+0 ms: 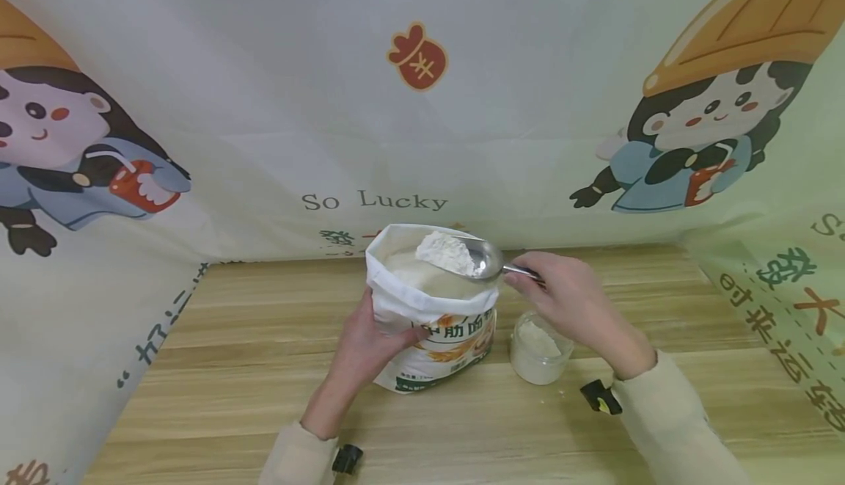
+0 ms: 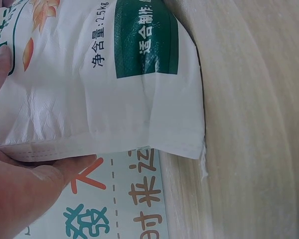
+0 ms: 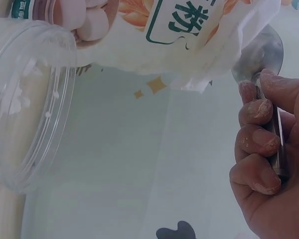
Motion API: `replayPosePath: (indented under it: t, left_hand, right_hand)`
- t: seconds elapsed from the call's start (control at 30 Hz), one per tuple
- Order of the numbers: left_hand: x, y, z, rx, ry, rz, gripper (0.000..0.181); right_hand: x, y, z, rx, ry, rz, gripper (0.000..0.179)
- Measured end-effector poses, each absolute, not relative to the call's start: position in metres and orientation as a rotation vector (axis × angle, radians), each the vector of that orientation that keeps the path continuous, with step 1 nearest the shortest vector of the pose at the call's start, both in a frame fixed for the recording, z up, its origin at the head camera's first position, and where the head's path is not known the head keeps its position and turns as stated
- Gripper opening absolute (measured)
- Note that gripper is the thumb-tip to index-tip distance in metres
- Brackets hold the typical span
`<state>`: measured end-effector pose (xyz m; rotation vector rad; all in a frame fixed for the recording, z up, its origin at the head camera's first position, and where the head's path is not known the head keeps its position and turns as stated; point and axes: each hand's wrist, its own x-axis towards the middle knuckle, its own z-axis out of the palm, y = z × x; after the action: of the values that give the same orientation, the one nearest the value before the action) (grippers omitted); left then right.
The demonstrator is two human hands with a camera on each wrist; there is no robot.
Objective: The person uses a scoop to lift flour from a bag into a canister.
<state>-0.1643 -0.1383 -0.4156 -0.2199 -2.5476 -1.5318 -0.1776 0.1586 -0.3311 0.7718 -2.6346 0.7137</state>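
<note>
A white flour bag (image 1: pixel 436 345) with its rim folded outward stands on the table, flour visible inside. My left hand (image 1: pixel 370 342) grips its left side, thumb across the front and fingers behind; the left wrist view shows the bag's lower corner (image 2: pixel 154 114). My right hand (image 1: pixel 568 298) holds the handle of a metal scoop (image 1: pixel 488 259) over the bag's opening. A heap of flour (image 1: pixel 445 252) lies in the scoop. In the right wrist view, flour-dusted fingers (image 3: pixel 259 142) curl round the handle. Below that hand stands a clear jar (image 1: pixel 540 353) partly filled with flour.
The wood-grain table (image 1: pixel 251 367) meets a printed cloth backdrop (image 1: pixel 317 103) at the back and both sides. A few specks of flour lie on the table near the jar. The jar stands close to the bag's right side.
</note>
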Motion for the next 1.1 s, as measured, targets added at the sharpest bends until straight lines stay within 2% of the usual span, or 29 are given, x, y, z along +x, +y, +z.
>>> replayPosePath:
  t: [1.1]
  left_hand:
    - [-0.163,-0.137,-0.418,-0.211,-2.549,-1.512,0.099]
  right_hand:
    - [-0.158,0.209,-0.335,0.668,-2.578,0.707,0.014]
